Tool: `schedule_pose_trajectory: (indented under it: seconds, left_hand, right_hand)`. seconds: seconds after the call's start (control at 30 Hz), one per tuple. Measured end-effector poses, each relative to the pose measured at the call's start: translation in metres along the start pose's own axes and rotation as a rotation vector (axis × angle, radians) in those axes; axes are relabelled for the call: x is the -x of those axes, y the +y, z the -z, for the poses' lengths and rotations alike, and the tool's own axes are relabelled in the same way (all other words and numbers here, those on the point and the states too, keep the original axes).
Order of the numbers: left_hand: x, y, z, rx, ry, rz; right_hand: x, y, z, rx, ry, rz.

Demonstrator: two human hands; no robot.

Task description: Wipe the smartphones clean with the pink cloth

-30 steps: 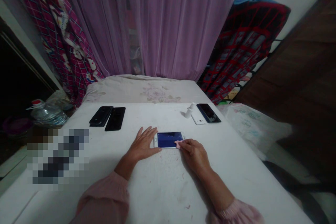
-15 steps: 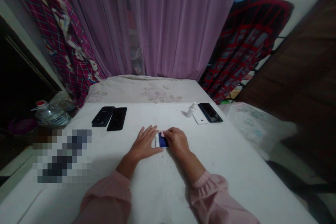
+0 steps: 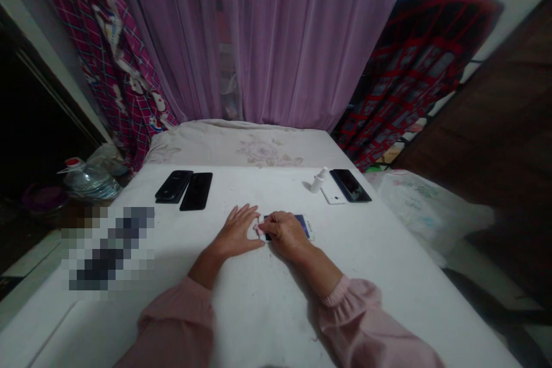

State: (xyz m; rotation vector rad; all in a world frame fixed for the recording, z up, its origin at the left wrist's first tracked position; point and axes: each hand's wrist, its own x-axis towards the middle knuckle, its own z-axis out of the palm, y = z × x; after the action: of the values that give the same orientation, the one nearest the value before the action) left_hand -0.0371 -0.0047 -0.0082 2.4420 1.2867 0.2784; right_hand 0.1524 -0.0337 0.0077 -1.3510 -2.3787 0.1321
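On the white table (image 3: pixel 267 322), a white smartphone with a blue screen (image 3: pixel 301 219) lies at twelve o'clock from the wrists. The left hand (image 3: pixel 237 234) rests open beside it, gripping nothing; the right hand (image 3: pixel 284 234) curls over it, pinching a small pink tab (image 3: pixel 260 229).

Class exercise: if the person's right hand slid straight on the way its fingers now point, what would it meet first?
Probably the left hand, close ahead of the right hand; depth is hard to judge.

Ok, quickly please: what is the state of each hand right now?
Left hand: open, flat beside the phone.
Right hand: closed, pinching a small pink cloth.
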Motion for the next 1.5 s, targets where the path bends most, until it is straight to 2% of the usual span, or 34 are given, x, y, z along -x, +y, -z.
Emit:
schedule_pose_trajectory:
  seconds: [0.1, 0.17, 0.4, 0.6, 0.87, 0.97, 1.17, 1.27, 1.4, 1.5]
  left_hand:
    - [0.001, 0.002, 0.002, -0.006, -0.006, -0.006]
    - [0.001, 0.002, 0.003, -0.005, -0.017, -0.018]
    - [0.002, -0.002, 0.001, -0.009, -0.022, -0.034]
    - [0.002, -0.006, -0.004, 0.000, 0.022, -0.062]
    - [0.002, -0.003, 0.001, -0.017, -0.013, -0.054]
    - [0.002, -0.005, -0.001, -0.018, 0.009, -0.067]
    - [0.002, -0.008, -0.003, -0.018, -0.001, -0.077]
    - [0.001, -0.007, -0.002, -0.034, -0.015, -0.070]
    - [0.001, -0.004, 0.001, -0.061, -0.052, -0.068]
    - [0.001, -0.003, 0.003, -0.066, -0.067, -0.055]
  right_hand:
    - [0.009, 0.002, 0.005, -0.078, -0.014, 0.081]
    - [0.008, 0.004, 0.007, -0.092, -0.034, 0.086]
    - [-0.014, 0.003, 0.003, 0.036, -0.017, -0.069]
    - [0.015, 0.003, 0.005, -0.119, 0.009, 0.094]
    - [0.002, 0.000, 0.003, -0.092, 0.000, 0.108]
    - [0.012, 0.005, 0.006, -0.131, 0.020, 0.127]
    - [0.042, 0.023, 0.026, -0.175, 0.015, 0.140]
    - [0.037, 0.019, 0.028, -0.167, 0.013, 0.155]
    - [0.026, 0.010, 0.019, -0.154, 0.004, 0.188]
    - [0.030, 0.015, 0.022, -0.154, -0.018, 0.179]
